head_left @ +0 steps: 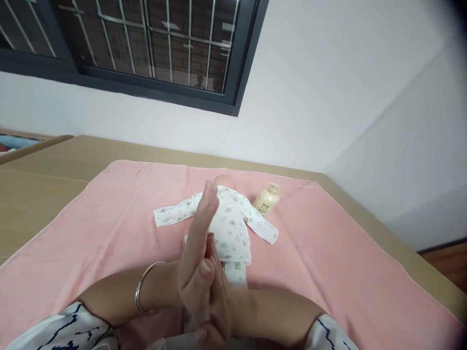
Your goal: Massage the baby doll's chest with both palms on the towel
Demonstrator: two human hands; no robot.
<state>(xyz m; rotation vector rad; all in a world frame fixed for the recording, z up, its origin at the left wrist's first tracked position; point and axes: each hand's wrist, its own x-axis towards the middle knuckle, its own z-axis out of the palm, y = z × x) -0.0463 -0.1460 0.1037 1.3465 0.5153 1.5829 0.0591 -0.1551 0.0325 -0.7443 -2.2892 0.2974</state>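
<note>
My left hand [197, 262] and my right hand [220, 299] are pressed palm to palm near the bottom centre, with fingers stretched out. Nothing shows between them, though the palms are hidden. A silver bangle [138, 290] circles my left wrist. Just beyond the hands, a white printed long-sleeved top [231, 223] lies with its sleeves spread, on a doll whose bald head [224, 181] shows past the collar. Matching printed trousers [235, 273] extend below the top, partly hidden by my hands. To the right of the top, a pale yellow bottle [267, 199] rests near the shoulder.
A pink blanket [127, 209] covers much of the wooden surface [36, 204]. Behind it rise a white wall [310, 87] and a dark-framed window [233, 99] with metal bars. At the far left edge, coloured items [16, 142] sit beyond a wooden rim.
</note>
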